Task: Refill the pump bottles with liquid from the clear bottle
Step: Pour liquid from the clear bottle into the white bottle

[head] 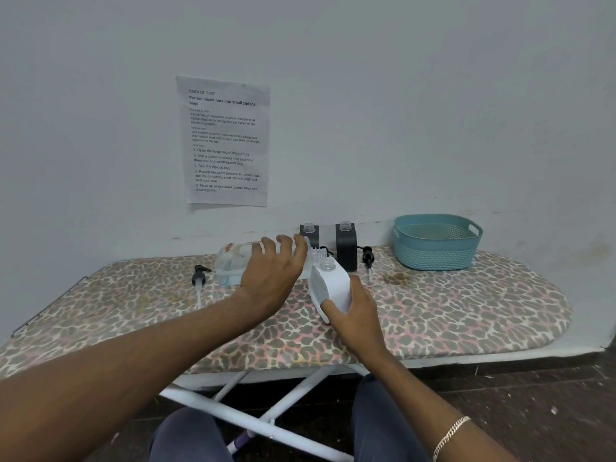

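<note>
My left hand [271, 275] grips the clear bottle [233, 265], which is tipped on its side with its mouth toward the white bottle. My right hand [355, 315] holds the white pump bottle [330, 285] by its lower part, tilted, its open neck up near the clear bottle's mouth. Two black pump bottles [309, 234] [346, 246] stand open-necked by the wall behind. One black pump head [200, 278] lies on the board at the left, another pump head [367, 258] at the right of the black bottle.
A teal plastic basket [436, 243] stands at the back right of the leopard-print ironing board [450, 311]. A printed sheet [226, 141] hangs on the wall. The board's white legs [253, 415] and my knees are below.
</note>
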